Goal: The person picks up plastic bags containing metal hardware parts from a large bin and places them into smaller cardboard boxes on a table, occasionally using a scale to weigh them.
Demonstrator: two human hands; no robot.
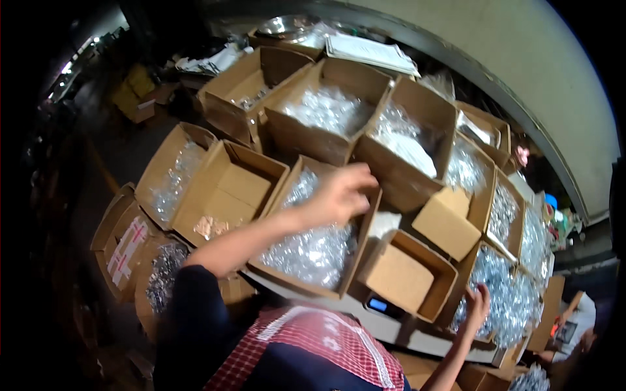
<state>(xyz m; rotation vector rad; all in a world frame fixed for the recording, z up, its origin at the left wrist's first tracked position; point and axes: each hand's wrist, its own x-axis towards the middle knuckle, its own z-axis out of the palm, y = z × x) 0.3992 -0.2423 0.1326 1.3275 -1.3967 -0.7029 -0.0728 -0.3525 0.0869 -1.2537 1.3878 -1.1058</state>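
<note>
My left hand (342, 194) is held over a cardboard box (347, 277) of clear plastic packets (306, 257), near its far right corner. Its fingers are bent and apart, slightly blurred, with nothing visible in them. Lower right, my right hand (477, 307) is at the near left edge of a box heaped with bluish clear packets (499, 296). Its fingers are apart, and I see nothing held. Between the hands, a small cardboard box (401, 274) with a bare bottom sits on a scale with a lit blue display (377, 304).
More open boxes of packets and metal parts surround me, including a tall box (313, 140) behind. One box at left holds a few copper-coloured pieces (211, 227). White sheets (372, 53) lie at the back. Another person (577, 326) is at the far right.
</note>
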